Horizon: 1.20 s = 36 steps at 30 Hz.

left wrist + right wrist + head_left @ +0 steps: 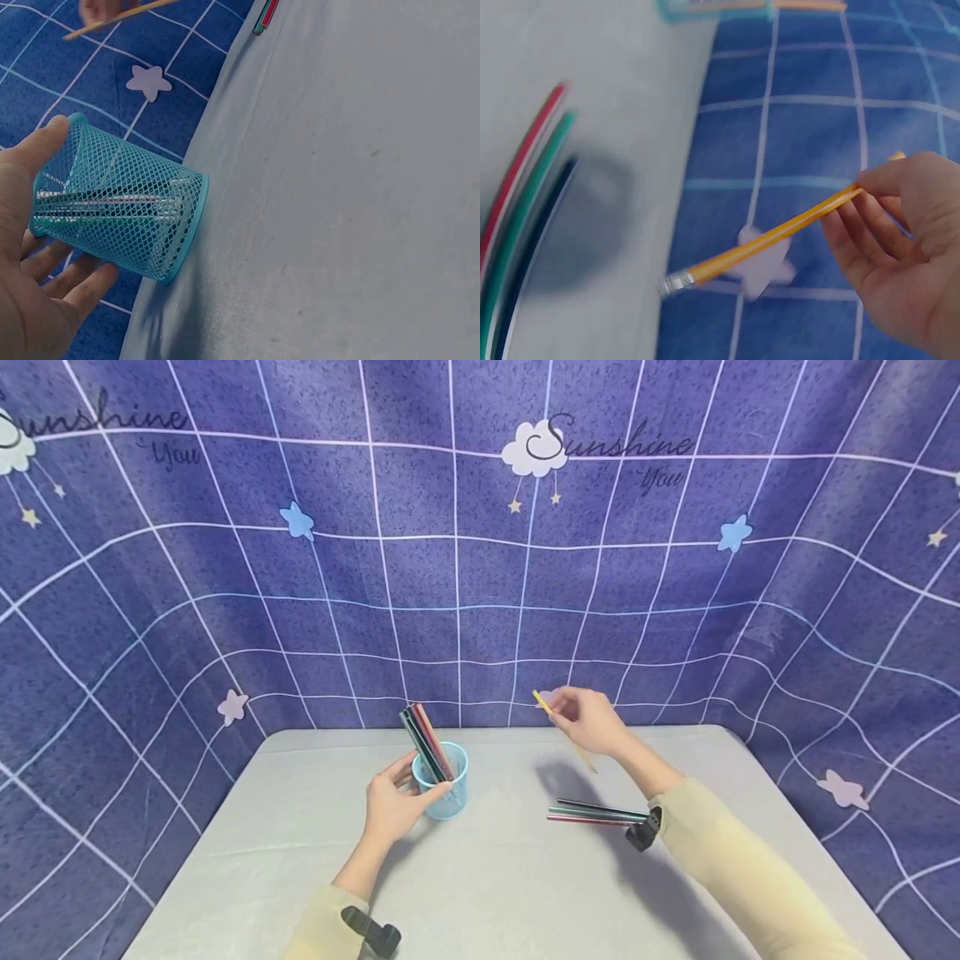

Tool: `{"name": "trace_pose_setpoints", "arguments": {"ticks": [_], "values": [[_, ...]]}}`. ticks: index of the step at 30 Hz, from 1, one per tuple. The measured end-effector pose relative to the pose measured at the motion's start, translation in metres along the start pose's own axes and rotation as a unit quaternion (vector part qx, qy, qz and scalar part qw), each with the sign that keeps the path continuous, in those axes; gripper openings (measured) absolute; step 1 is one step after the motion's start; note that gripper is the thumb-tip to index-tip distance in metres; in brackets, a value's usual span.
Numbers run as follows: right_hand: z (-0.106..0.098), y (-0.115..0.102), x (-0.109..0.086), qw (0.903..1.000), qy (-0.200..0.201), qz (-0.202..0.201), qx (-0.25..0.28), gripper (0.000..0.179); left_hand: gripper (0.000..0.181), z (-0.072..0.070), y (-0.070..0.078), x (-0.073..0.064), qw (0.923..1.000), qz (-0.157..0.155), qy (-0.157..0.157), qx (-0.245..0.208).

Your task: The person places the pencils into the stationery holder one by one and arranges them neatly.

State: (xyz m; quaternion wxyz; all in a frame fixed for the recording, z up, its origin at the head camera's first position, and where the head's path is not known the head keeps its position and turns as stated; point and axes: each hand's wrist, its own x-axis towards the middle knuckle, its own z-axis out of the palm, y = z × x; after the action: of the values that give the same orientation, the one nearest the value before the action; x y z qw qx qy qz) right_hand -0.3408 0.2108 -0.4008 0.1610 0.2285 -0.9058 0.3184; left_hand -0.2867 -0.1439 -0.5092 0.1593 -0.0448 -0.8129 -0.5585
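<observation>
My left hand (393, 807) holds a light-blue mesh pencil cup (124, 161), thumb at the rim and fingers along its side. Several pencils (424, 737), dark, green, red and tan among them, lean in the cup with their ends sticking out above the rim. To the right, raised above the table, my right hand (588, 720) pinches a yellow pencil (765, 238) between thumb and fingertips. The pencil slants, its silvery end showing in the right wrist view. Below that hand, red, green and dark pencils (588, 811) lie side by side on the table.
The table (495, 893) has a pale grey cover. Behind it and at both sides hangs a blue gridded curtain (420, 568) with stars and clouds. Each wrist wears a black strap with a small device, and the right one overlaps the lying pencils' ends in the head view.
</observation>
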Motion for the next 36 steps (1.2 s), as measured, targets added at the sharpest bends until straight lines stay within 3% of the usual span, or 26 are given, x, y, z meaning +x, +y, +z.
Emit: {"name": "trace_pose_setpoints", "arguments": {"ticks": [10, 18, 26, 36], "values": [[0.011, -0.075, 0.025, 0.9926, 0.030, -0.016, 0.117, 0.008, 0.088, -0.001, 0.001, -0.003, 1.0000, -0.005, 0.000, 0.000], [0.028, -0.113, 0.040, 0.9839, 0.053, -0.057, 0.161, 0.013, 0.085, -0.001, -0.001, -0.001, 0.9998, 0.005, 0.004, 0.016], [0.051, -0.127, 0.049, 0.9780, 0.056, -0.064, 0.191, 0.014, 0.083, -0.001, 0.003, 0.001, 0.9999, 0.001, -0.005, 0.014], [0.083, -0.115, 0.048, 0.9852, 0.028, -0.055, 0.160, 0.011, 0.081, 0.000, 0.005, -0.001, 1.0000, -0.001, 0.002, 0.003]]}}
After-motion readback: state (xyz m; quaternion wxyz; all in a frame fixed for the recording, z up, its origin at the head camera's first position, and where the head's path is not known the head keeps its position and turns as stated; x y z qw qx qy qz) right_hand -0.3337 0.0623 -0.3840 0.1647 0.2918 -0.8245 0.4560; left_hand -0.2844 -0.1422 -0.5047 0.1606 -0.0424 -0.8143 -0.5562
